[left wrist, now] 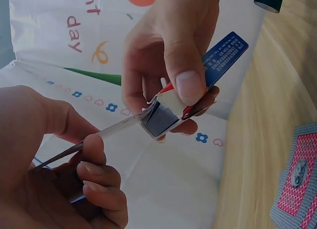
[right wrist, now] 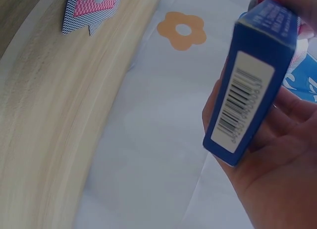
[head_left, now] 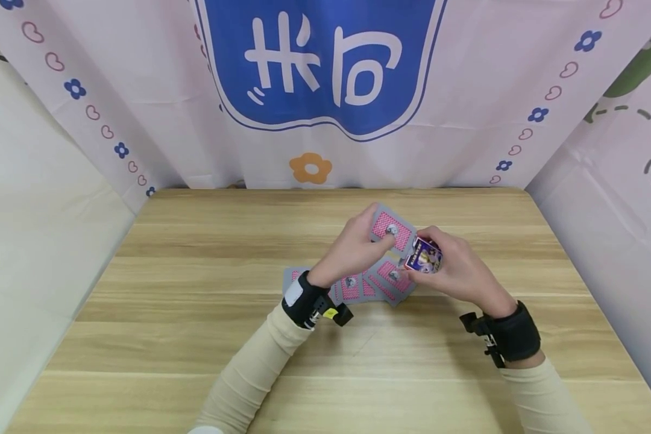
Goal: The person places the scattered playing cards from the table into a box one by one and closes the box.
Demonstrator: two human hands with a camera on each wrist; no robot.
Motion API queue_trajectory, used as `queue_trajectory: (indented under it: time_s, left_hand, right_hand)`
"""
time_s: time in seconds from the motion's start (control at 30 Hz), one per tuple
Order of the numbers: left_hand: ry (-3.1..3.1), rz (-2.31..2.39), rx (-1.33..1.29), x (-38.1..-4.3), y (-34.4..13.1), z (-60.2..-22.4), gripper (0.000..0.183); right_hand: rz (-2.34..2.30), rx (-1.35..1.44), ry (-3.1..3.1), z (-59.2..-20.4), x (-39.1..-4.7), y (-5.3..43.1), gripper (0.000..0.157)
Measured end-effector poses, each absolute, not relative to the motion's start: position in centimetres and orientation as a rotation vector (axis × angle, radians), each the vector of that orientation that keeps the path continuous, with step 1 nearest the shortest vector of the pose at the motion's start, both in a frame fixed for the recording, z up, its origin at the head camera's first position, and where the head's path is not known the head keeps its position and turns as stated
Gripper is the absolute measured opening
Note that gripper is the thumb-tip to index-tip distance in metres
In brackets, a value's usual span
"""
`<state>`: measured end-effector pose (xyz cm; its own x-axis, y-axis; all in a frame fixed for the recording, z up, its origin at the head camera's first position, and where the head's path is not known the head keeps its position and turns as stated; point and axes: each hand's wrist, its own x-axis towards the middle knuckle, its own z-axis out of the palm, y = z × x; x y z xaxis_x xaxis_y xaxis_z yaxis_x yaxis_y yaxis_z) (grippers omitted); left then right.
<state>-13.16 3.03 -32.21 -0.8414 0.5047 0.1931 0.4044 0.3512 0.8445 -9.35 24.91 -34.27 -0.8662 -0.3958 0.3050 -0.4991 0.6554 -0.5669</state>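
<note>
Left hand (head_left: 355, 247) and right hand (head_left: 458, 271) are being used to pinch a card (head_left: 392, 229) and grip a small box (head_left: 425, 256) at its four o'clock, spread cards (head_left: 351, 288) lying at seven o'clock, and smooth sliding is probably being helped by squaring card to open mouth (left wrist: 161, 119).

The left wristband (head_left: 305, 300) partly hides the spread cards (head_left: 351, 289); lettering (left wrist: 227, 56) on the box (left wrist: 218, 67) blurs

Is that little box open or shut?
Open: the left wrist view shows an uncovered end of the box, facing the left hand.
</note>
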Motion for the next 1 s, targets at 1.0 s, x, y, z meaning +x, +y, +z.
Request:
queue_trajectory:
  time_s: [1.0]
  left_hand:
    - [2.588,1.551,0.82,-12.5,3.9,-32.6,0.011]
  right_hand:
    - [0.973,0.735,-2.644,-34.3,-9.7,25.6,0.063]
